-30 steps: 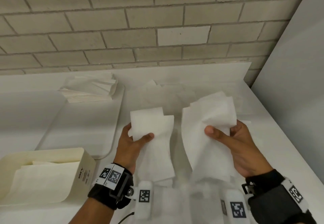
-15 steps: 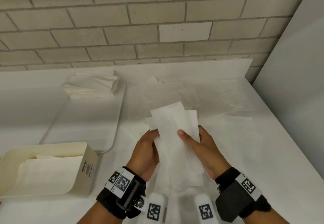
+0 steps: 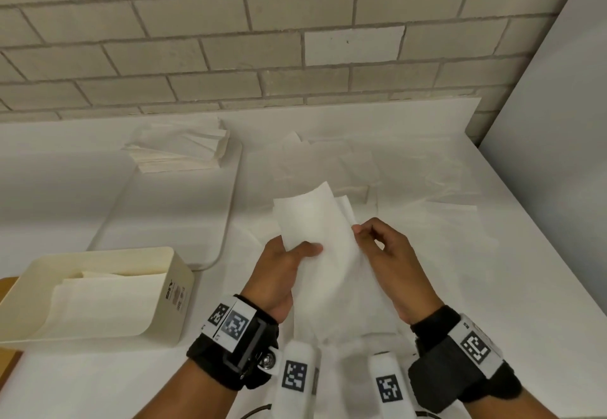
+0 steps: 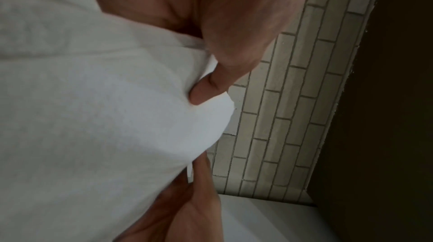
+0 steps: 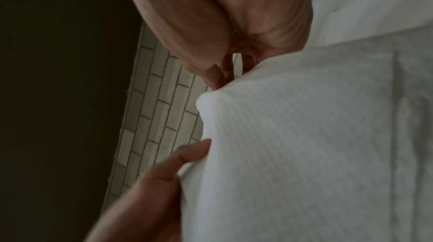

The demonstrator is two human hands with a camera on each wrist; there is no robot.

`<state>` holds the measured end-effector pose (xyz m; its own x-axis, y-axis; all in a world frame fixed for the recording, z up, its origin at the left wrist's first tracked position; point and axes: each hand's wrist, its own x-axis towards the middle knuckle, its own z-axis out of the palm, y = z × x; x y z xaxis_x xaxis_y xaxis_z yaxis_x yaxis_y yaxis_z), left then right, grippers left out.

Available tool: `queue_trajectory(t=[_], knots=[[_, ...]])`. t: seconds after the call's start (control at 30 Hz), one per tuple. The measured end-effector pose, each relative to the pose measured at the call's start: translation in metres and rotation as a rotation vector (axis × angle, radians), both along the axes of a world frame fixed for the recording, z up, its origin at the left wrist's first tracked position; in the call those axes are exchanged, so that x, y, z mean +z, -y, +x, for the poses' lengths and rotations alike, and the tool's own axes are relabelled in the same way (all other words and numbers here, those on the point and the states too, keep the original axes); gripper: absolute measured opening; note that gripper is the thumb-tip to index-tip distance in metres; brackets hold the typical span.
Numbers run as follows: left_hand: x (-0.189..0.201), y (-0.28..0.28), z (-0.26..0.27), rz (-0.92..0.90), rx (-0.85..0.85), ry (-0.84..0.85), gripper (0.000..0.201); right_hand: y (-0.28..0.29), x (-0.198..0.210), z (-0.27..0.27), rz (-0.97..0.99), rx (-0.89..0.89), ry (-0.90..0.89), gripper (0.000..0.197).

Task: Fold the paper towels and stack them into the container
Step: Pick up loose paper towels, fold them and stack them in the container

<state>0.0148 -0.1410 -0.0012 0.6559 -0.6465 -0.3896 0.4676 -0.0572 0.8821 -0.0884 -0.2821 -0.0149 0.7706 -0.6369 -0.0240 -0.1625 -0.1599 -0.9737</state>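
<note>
A white paper towel, folded into a narrow strip, hangs upright above the table between both hands. My left hand grips its left edge, thumb pressed across the front, and the left wrist view shows that thumb on the towel. My right hand pinches the right edge with curled fingers, and the right wrist view shows the towel against the fingertips. The cream container stands at the lower left with folded towels lying inside.
A white tray lies left of centre and carries a stack of paper towels at its far end. Several loose towels are spread over the white table toward the brick wall. A grey wall closes the right side.
The two halves of the towel, held apart a second ago, have been brought together into one narrow strip. The right hand has shifted from the front face to the right edge.
</note>
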Motion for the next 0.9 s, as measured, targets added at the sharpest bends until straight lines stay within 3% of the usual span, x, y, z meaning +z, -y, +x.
queue_trajectory(t=[0.2, 0.27, 0.37, 0.47, 0.57, 0.73, 0.83, 0.9], knots=[[-0.004, -0.013, 0.023, -0.013, 0.204, 0.076, 0.026, 0.015, 0.039, -0.019, -0.417, -0.208, 0.151, 0.017], [-0.009, -0.016, 0.03, 0.08, 0.233, 0.167, 0.024, 0.016, 0.058, -0.027, -0.37, -0.129, 0.226, 0.018], [-0.006, -0.007, 0.018, 0.109, 0.077, 0.185, 0.03, 0.011, 0.067, -0.023, -0.173, -0.013, 0.304, 0.022], [0.005, 0.001, 0.003, -0.016, -0.046, 0.164, 0.032, 0.006, 0.044, -0.007, -0.217, -0.047, 0.133, 0.023], [0.01, 0.001, 0.0, -0.081, -0.034, 0.12, 0.028, -0.001, 0.022, 0.002, -0.327, -0.05, -0.002, 0.023], [0.016, 0.0, 0.0, -0.175, 0.055, -0.13, 0.038, -0.012, 0.015, 0.012, -0.221, -0.084, -0.011, 0.025], [0.016, 0.005, -0.006, -0.126, -0.036, -0.101, 0.037, -0.026, 0.016, 0.018, -0.126, -0.014, 0.018, 0.011], [0.014, 0.007, -0.005, -0.061, -0.035, -0.019, 0.029, -0.03, 0.019, 0.017, -0.047, 0.034, 0.014, 0.026]])
